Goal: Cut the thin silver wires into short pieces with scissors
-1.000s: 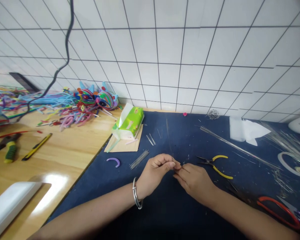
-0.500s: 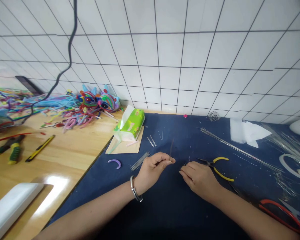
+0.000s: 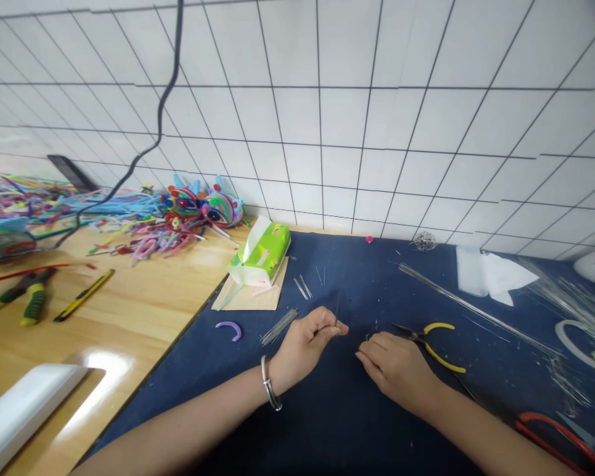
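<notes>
My left hand (image 3: 305,347), with a silver bangle at the wrist, pinches a thin dark wire (image 3: 338,305) that stands up from between thumb and forefinger. Just to its right, my right hand (image 3: 396,367) is closed with fingertips together; what it holds is too small to make out. A small gap lies between the hands, above the dark blue mat (image 3: 337,410). Yellow-handled pliers (image 3: 441,357) lie spread behind my right hand. Beside my left hand rest a bunch of short wires (image 3: 279,327) and a purple curved piece (image 3: 232,328).
A green tissue pack (image 3: 272,251) sits on cardboard at the mat's left edge. Long wires (image 3: 456,294), a white tape ring (image 3: 568,340) and red-handled scissors (image 3: 550,420) lie right. Colourful pipe cleaners (image 3: 99,205), a yellow cutter (image 3: 84,295) and other pliers (image 3: 34,301) are left.
The view has tilted up slightly, so the objects sit a little lower in the picture. Both hands keep nearly the same pose, and the wire stays in my left hand.
</notes>
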Demonstrator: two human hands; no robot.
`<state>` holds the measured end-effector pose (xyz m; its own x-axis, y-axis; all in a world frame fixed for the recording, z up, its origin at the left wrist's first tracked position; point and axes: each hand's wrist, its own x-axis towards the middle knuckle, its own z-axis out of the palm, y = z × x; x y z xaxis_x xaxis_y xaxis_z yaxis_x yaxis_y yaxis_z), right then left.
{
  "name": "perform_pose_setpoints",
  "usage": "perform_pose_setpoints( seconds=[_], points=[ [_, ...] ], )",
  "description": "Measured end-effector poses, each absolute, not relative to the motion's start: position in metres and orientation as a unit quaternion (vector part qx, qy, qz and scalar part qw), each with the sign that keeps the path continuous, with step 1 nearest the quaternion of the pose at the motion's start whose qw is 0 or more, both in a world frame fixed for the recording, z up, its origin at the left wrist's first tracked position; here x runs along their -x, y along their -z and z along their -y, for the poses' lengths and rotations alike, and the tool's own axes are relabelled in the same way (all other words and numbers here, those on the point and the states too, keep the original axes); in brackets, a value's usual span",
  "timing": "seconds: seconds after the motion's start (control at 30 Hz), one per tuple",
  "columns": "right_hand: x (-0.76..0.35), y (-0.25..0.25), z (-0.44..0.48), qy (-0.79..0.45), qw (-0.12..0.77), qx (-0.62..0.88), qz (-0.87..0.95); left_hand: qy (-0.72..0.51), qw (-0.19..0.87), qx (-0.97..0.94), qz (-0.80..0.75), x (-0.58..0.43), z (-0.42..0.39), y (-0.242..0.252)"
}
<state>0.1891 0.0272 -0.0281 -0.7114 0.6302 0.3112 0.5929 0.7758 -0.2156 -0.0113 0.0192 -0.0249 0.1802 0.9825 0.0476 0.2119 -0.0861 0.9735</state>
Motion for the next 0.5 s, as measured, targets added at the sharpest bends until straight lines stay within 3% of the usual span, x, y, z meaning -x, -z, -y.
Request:
perform_pose_setpoints(
  seconds=[0.23, 0.5],
  points=[
    [-0.189, 0.028, -0.027, -0.097, 0.202, 0.343, 0.912, -0.413, 0.523, -0.586, -0.461, 0.013, -0.022, 0.022],
    [-0.189, 0.019, -0.030, -0.261, 0.231, 0.399, 0.848, -0.475, 0.646, -0.476, -0.361, 0.014, -0.012, -0.004]
  ],
)
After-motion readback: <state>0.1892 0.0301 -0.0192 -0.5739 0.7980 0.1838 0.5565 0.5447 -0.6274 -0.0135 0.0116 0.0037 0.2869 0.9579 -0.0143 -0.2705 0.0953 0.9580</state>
